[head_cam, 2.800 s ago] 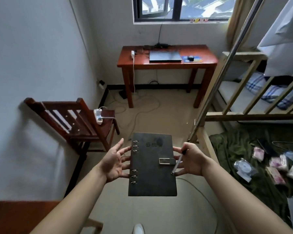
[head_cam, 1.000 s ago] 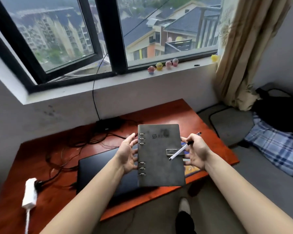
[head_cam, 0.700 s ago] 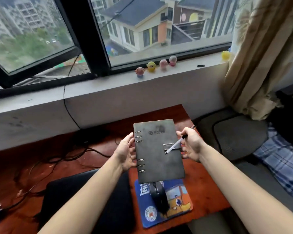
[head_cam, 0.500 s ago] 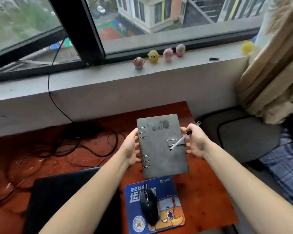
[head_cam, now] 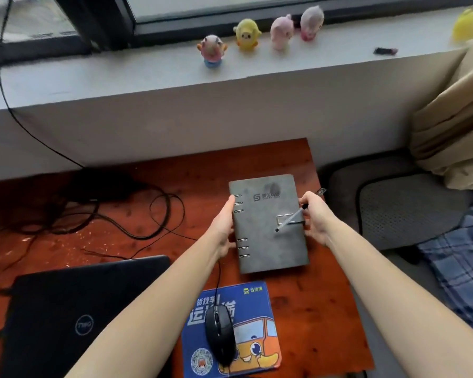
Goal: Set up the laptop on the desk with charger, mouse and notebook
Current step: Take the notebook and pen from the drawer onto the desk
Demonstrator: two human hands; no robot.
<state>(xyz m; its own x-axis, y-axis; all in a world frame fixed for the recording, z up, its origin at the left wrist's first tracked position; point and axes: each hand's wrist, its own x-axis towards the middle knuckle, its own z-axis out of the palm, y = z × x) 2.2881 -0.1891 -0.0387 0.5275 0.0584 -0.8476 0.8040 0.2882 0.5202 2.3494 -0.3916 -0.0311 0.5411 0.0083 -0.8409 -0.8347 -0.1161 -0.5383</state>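
Both hands, left hand (head_cam: 224,227) and right hand (head_cam: 316,221), gripped the notebook (head_cam: 268,227) by its edges at centre frame, fingers also pinching a pen (head_cam: 290,221), to lower it flat onto the desk (head_cam: 202,173).

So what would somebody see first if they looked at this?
Probably the grey notebook, held between the left hand and right hand over the red-brown desk; the right hand also holds a pen. Then the little toy figures lined up on the windowsill.
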